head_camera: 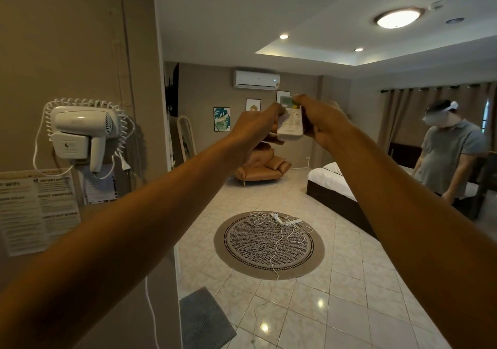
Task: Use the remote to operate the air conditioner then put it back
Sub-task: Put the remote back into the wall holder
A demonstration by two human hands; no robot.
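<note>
A white remote [290, 122] with a small screen at its top is held up at arm's length between both hands. My left hand [255, 130] grips its left side and underside. My right hand [322, 125] grips its right side, with a fingertip on the upper part near the screen. The remote points toward the white air conditioner [256, 79], mounted high on the far wall just above the hands. The remote's lower edge and back are hidden by my fingers.
A wall-mounted hair dryer [78, 130] and printed notices [40, 208] are on the near left wall. A round rug [269, 249] with a tangle of white cables lies on the tiled floor. A brown armchair [262, 171], a bed [336, 184] and a standing person [449, 155] are farther back.
</note>
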